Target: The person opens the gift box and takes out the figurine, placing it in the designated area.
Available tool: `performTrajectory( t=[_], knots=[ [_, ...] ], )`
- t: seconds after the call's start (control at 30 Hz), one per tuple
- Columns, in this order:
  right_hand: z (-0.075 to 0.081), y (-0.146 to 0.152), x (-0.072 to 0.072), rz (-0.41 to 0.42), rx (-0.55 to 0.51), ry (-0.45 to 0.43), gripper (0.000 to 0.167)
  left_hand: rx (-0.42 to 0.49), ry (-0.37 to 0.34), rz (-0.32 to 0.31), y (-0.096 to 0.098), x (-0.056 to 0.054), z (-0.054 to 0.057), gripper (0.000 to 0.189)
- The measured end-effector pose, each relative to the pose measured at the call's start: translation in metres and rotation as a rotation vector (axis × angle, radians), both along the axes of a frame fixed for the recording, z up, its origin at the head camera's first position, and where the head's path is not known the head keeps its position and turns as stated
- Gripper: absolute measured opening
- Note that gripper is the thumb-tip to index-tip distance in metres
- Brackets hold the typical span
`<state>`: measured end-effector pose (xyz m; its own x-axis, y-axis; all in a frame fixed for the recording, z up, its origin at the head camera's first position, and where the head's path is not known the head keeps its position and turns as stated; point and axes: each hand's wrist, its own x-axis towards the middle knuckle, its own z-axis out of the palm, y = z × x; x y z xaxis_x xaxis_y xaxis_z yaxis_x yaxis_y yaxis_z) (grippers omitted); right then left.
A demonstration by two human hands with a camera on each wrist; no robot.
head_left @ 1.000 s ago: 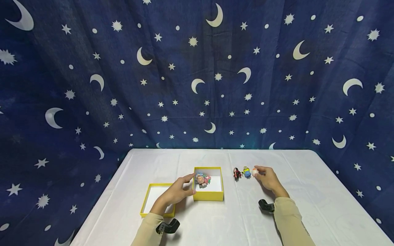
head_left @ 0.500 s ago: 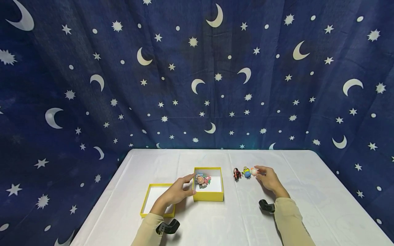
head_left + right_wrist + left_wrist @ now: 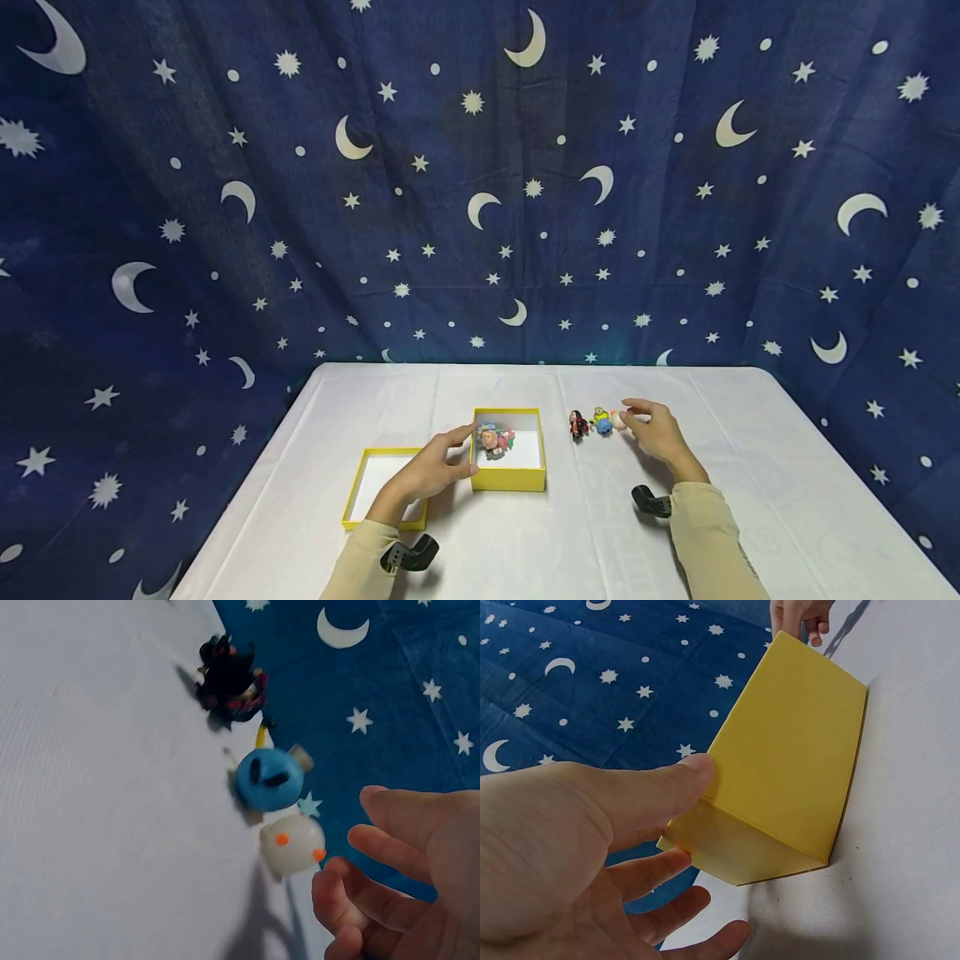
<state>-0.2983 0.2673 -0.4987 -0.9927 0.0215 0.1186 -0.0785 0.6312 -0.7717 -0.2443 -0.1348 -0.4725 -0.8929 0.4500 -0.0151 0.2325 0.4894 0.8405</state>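
Observation:
My left hand (image 3: 432, 468) holds the yellow box (image 3: 508, 479) by its left side. In the left wrist view its thumb presses the box (image 3: 795, 750) near a corner. Inside the box lies a colourful toy figure cluster (image 3: 495, 442). My right hand (image 3: 658, 433) is beside a small white figure with orange spots (image 3: 617, 420), fingers apart from it. In the right wrist view the white figure (image 3: 291, 847) stands next to a blue and yellow minion figure (image 3: 268, 780). Beyond the minion is a dark red and black figure (image 3: 231, 681).
A shallow white box lid with a yellow rim (image 3: 360, 487) lies left of the box, partly under the left forearm. The white-covered table (image 3: 540, 550) ends at a dark blue curtain (image 3: 420, 250) with moons and stars.
The white figure has shifted left, up against the minion. My right fingers have let go of it and lifted slightly away. The left hand and box have stayed put.

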Motion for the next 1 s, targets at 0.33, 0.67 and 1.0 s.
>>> performTrajectory(
  t=[0.33,0.67,1.0],
  knots=[
    [0.018,-0.018,0.004,0.064,-0.021,0.086,0.041,-0.01,-0.002,0.014,0.001,0.0,0.0,0.069],
    [0.022,-0.032,0.004,0.102,0.018,0.109,0.04,-0.016,0.005,0.002,0.0,-0.001,-0.001,0.07],
    [0.024,-0.052,0.008,0.13,0.051,0.109,0.038,-0.022,0.011,0.007,0.0,0.0,0.0,0.07]
  ],
)
